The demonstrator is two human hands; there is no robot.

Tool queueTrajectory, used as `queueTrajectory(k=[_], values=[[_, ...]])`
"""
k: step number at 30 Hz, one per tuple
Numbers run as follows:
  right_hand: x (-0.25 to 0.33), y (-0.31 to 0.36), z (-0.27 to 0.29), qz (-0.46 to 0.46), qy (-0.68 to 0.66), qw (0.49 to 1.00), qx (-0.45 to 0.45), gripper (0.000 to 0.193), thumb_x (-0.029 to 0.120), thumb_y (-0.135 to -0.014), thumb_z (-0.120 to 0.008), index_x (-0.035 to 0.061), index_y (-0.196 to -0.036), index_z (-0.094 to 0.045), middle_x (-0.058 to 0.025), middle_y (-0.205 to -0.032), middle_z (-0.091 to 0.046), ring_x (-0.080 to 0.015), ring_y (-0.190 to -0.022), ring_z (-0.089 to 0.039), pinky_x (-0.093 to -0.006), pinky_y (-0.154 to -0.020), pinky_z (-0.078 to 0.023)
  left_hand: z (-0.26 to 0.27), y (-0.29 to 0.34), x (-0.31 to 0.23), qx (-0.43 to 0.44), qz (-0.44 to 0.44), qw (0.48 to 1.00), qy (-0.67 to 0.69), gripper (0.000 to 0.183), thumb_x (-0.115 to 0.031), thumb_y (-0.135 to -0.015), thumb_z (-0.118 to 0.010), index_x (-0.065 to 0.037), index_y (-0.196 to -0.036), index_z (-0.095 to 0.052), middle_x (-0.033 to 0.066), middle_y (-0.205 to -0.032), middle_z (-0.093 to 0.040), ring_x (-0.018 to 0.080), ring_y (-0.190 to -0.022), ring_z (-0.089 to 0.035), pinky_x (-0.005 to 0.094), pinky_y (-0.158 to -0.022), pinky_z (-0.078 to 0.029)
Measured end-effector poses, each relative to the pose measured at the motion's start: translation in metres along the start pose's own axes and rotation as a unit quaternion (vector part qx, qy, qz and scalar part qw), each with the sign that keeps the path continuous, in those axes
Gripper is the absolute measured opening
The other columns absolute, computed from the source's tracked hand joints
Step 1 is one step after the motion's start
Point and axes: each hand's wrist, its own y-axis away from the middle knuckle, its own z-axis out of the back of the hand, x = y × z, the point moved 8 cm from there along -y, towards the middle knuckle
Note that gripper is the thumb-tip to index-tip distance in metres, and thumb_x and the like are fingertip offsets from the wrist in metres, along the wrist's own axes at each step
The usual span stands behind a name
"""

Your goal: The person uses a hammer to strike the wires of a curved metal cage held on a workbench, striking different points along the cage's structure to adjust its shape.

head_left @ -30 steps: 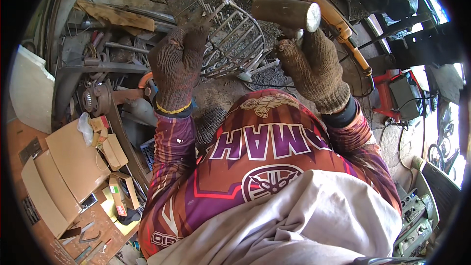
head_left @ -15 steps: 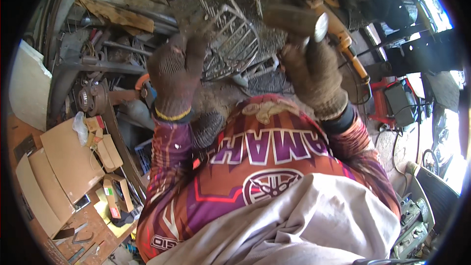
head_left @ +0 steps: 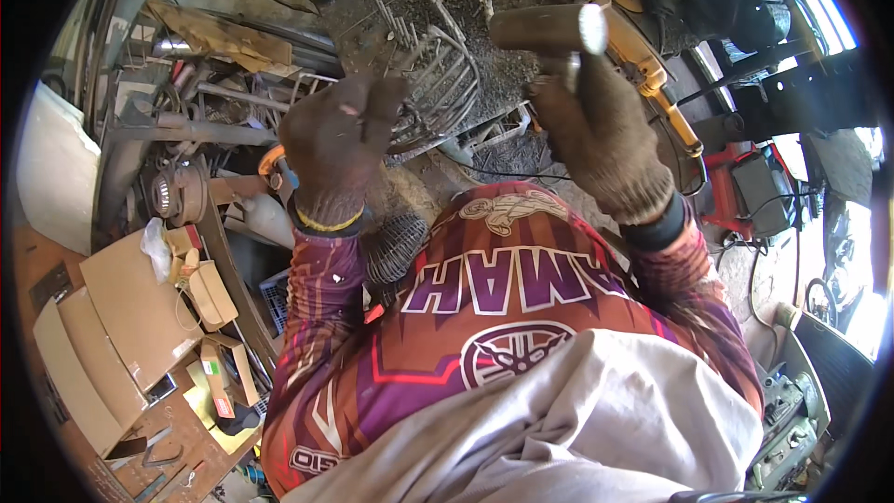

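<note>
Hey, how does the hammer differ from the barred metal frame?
The hammer has a solid, cylindrical head; the barred metal frame is open, with gaps. The hammer's end face shines brightly, while the frame looks duller. The hammer is in the right hand; the frame is at the left hand. Both look metallic.

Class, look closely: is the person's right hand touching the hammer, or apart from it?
Touching. The head view shows the gloved right hand closed around the hammer handle.

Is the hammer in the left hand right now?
No: the gloved right hand grips the hammer, while the left hand is by the barred metal frame.
</note>
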Motion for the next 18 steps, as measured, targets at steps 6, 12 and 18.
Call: queueTrajectory(k=[6, 12, 18], values=[[0.013, 0.006, 0.011, 0.073, -0.113, 0.99, -0.043, 0.038, 0.02, -0.088, -0.065, 0.0035, -0.119, -0.052, -0.0186, -0.095, -0.064, -0.033, -0.082, -0.066, -0.0395, -0.069, -0.052, 0.001, -0.001, 0.01, -0.053, 0.005, 0.995, 0.088, 0.024, -0.027, -0.089, -0.068, -0.004, -0.085, -0.07, 0.0068, -0.066, -0.065, 0.0154, -0.058, -0.061, 0.0322, -0.054, -0.047], [0.026, 0.0, -0.012, 0.105, 0.135, 0.985, 0.025, 0.042, 0.018, -0.089, -0.065, 0.0026, -0.125, -0.051, -0.0193, -0.104, -0.064, -0.0316, -0.088, -0.067, -0.0395, -0.074, -0.053, -0.004, -0.001, 0.004, -0.065, -0.034, 0.996, 0.049, 0.02, -0.024, -0.089, -0.069, -0.005, -0.084, -0.069, 0.0085, -0.066, -0.065, 0.0167, -0.056, -0.061, 0.0317, -0.053, -0.047], [-0.012, -0.012, 0.005, 0.046, -0.026, 0.997, -0.051, 0.038, 0.022, -0.091, -0.063, 0.0022, -0.122, -0.051, -0.0173, -0.097, -0.065, -0.0298, -0.086, -0.066, -0.039, -0.072, -0.051, 0.008, -0.002, 0.026, -0.077, 0.021, 0.995, 0.053, 0.019, -0.022, -0.087, -0.069, -0.005, -0.081, -0.069, 0.0106, -0.067, -0.064, 0.0224, -0.057, -0.062, 0.0327, -0.052, -0.046]])
